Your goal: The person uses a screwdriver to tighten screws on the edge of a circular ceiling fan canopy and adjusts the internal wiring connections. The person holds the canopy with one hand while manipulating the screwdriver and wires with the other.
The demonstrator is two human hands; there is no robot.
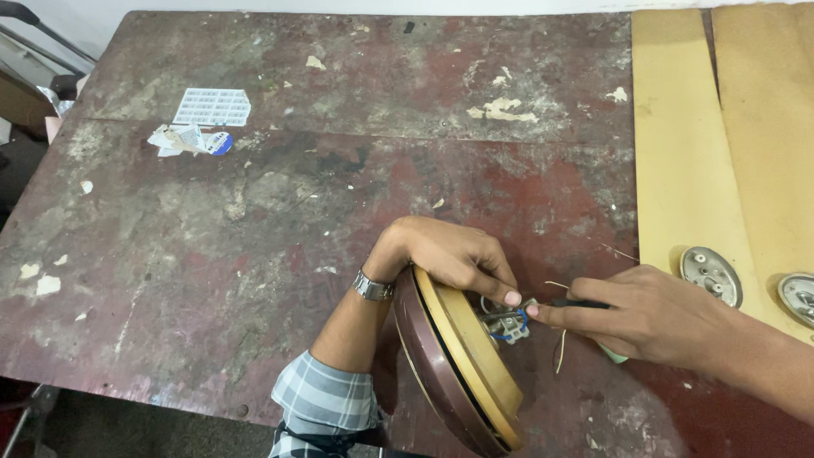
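Head view: the left hand [445, 254] grips the rim of a round maroon-and-cream motor housing [458, 365] tilted on edge on the worn red surface [254, 254], while the right hand [653, 314] pinches a thin black-handled tool [581, 304] at its wired terminal block [506, 325].

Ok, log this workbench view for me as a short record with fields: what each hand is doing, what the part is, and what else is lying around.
surface: worn dark-red workbench, paint chipped
left hand: steadies a round brown and yellow motor housing tilted on its edge; wristwatch on the wrist
right hand: shut grip on a black-shafted tool, tip at the wiring
wiring: small terminal block with blue wire at the housing's centre
right side: yellow fan blades with metal mounts
far left: paper scraps
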